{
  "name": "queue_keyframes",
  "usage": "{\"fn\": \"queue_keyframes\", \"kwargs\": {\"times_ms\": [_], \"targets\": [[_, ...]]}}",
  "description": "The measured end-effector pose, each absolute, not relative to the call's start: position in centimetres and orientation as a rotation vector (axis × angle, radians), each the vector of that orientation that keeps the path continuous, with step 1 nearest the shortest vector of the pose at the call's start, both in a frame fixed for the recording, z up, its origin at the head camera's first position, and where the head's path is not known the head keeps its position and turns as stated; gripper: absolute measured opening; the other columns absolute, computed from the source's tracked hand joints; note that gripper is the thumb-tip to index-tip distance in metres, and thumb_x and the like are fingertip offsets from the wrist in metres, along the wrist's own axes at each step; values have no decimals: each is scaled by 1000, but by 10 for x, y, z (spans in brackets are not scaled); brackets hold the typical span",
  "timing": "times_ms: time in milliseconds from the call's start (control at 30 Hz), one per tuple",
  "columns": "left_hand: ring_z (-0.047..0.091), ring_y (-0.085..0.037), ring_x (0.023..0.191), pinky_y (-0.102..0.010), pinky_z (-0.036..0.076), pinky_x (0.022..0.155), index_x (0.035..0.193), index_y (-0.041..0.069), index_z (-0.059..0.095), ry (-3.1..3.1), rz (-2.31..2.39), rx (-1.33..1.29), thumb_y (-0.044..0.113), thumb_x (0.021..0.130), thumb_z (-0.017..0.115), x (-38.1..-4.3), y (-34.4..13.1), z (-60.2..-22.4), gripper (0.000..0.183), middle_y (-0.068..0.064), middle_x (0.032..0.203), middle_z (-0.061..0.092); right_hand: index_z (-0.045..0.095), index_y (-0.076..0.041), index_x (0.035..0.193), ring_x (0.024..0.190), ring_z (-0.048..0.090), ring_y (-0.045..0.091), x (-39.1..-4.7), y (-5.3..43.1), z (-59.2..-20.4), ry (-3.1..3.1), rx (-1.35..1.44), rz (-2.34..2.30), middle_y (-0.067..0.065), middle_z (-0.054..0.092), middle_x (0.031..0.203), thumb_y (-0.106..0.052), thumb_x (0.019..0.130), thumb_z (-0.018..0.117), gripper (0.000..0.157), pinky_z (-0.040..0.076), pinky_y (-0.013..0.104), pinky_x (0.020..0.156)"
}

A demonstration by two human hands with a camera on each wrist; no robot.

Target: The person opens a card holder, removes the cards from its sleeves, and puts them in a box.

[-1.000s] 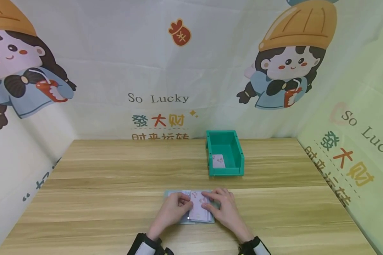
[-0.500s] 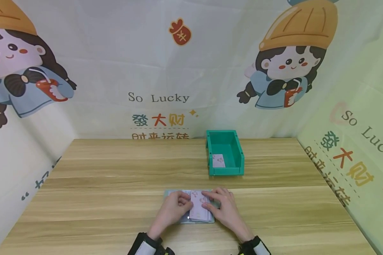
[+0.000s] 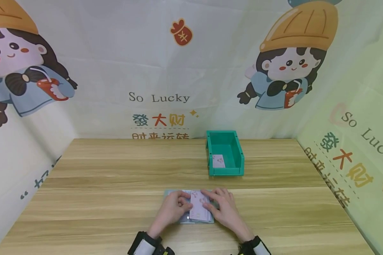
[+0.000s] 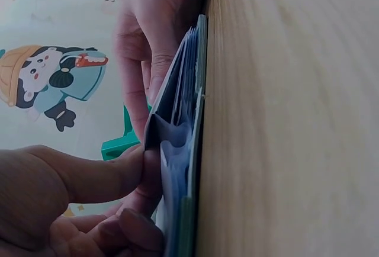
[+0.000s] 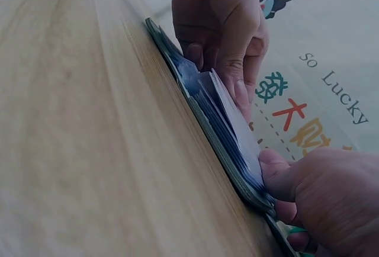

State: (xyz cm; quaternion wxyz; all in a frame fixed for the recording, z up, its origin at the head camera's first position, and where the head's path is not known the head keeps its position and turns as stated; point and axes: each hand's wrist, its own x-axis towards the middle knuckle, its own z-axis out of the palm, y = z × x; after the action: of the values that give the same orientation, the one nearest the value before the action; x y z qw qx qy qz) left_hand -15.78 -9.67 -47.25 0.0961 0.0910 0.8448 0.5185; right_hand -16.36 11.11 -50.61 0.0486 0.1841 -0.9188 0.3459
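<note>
Head view: top card (image 3: 198, 207) lies on the right half of the booklet (image 3: 183, 219), which is spread flat on the near part of the table. Both wrist views show a layered stack under it, with clear sleeve film bunched along the inner edge, which is lifted off the layers below.

Progress, my read: mid-step. Card is at the booklet and roughly lined up with the page, but doesn't look settled. Can't tell whether it's inside a sleeve, partly in, or just on top. Another card (image 3: 218, 161) lies in the green bin (image 3: 226, 172), near its left wall, so at least that one looks untouched. Number of cards already in the booklet: can't tell, layers too tight.

Left hand (image 3: 172, 208): thumb and forefinger closed on the card's inner edge, other fingers curled in by the booklet.

Right hand (image 3: 224, 209): thumb and forefinger spread apart, fairly straight, both reaching onto the card from the outer side; thumb presses the face, forefinger near the top edge. Looks like steadying, not a firm grip.

Forearms come in from the near edge, angled toward each other, wrists low over the table (image 3: 115, 205). Bin sits farther back, beyond the hands. Printed backdrop (image 3: 99, 88) behind everything.
</note>
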Motion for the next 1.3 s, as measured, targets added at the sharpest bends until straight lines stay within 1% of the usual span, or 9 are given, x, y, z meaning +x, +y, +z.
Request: {"fn": "queue_keyframes", "kwargs": {"times_ms": [167,367,533,667,800,933,1100,1300], "targets": [[49,-9,60,-18,33,51,114,-11,63,2489,1533,283,0,89,67,-158,-99,-472,27,-2,73,64,69,-18,129,101,47,17,-163,111,-505,-2801,574,1047,-5,58,93,-16,91,72,38,30,36,86],[48,-8,59,-17,33,52,115,-15,62,2482,1536,305,-2,88,67,-156,-102,-467,30,-4,74,62,69,-19,130,102,48,18,-163,112,-505,-2795,590,1050,-4,60,95,-16,91,71,39,29,35,85],[51,-9,63,-18,37,55,117,-14,62,2534,1490,296,-1,88,67,-155,-104,-465,33,-5,76,63,69,-19,129,99,46,16,-163,111,-505,-2797,584,1055,-5,59,95,-16,91,72,39,29,35,86],[54,-10,64,-20,39,56,121,-13,61,2573,1429,284,7,89,71,-155,-104,-463,39,-5,79,66,69,-18,129,97,45,14,-163,110,-504,-2799,571,1081,-5,59,95,-16,90,72,39,29,35,86],[53,-11,61,-20,37,54,124,-12,58,2568,1407,288,14,86,76,-154,-103,-462,49,-4,75,67,69,-18,129,97,44,14,-163,110,-504,-2804,562,1090,-4,60,96,-15,90,72,39,28,35,87],[52,-10,59,-21,36,54,124,-12,57,2579,1400,277,11,84,78,-154,-104,-462,50,-3,70,66,69,-17,129,97,44,14,-163,110,-504,-2808,556,1092,-5,60,96,-15,90,72,39,28,36,87],[53,-10,59,-21,38,54,125,-11,57,2574,1399,267,9,84,78,-156,-108,-464,51,-3,70,66,69,-17,129,97,43,14,-164,110,-504,-2817,546,1099,-6,58,95,-15,91,72,38,28,36,87],[52,-10,58,-21,36,54,126,-12,56,2560,1409,266,7,83,78,-156,-114,-462,52,-3,69,66,69,-17,129,96,43,13,-164,111,-504,-2820,542,1103,-7,58,93,-15,91,72,38,28,37,88]]}}
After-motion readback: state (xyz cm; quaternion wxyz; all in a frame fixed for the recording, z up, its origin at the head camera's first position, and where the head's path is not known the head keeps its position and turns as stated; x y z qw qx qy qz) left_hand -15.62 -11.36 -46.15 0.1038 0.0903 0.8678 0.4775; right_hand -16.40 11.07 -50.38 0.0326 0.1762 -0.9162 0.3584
